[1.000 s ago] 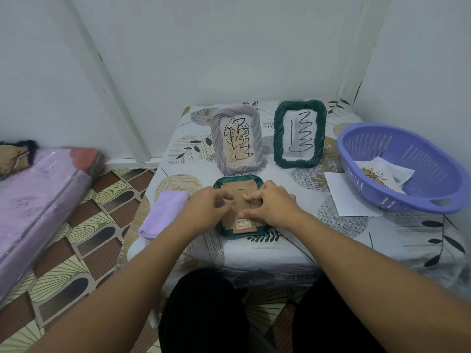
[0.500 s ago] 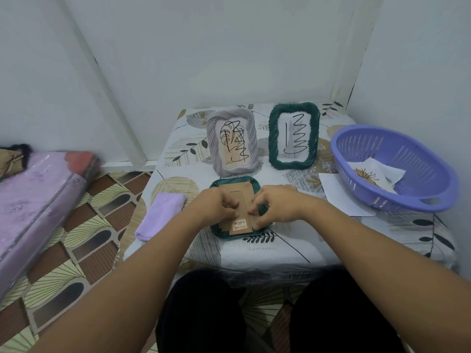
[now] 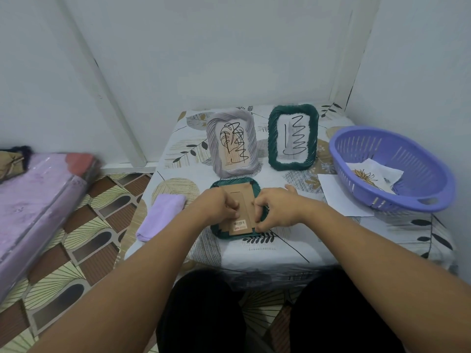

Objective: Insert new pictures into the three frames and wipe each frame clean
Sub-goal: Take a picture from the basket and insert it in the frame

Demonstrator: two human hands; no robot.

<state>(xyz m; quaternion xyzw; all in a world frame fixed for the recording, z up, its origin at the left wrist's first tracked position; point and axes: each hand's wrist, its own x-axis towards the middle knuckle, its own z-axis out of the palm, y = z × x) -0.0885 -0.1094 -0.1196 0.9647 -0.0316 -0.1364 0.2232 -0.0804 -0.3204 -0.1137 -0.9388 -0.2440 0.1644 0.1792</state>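
Cloth [image 3: 161, 217] lies folded at table's L edge, untouched, so wiping isn't started.

L hand [image 3: 216, 207]: my fingers are curled, pinching at the L side of the cardboard back [image 3: 240, 212] of the face-down frame [image 3: 258, 189]. That green frame lies flat at table's [image 3: 280, 250] near edge, between both hands.

R hand [image 3: 276, 210]: fingers curled, tips pinching the back's R edge near the lower corner.

Behind, grey frame [image 3: 231, 142] and 2nd green frame [image 3: 293, 137] stand upright, each with a scribbled pic. Sheet [image 3: 341, 197] lies flat by the basket [image 3: 392, 169]; another pic [image 3: 369, 175] sits inside it.

Step in hand, as I judge: working the back's tabs, opening or closing I cannot tell. Next move calls for even pull on both edges, keeping the frame flat.

Vs 0.5 s ago: both hands at the same spots on the back, R fingertips a bit lower; frame unmoved. View has tilted slightly.
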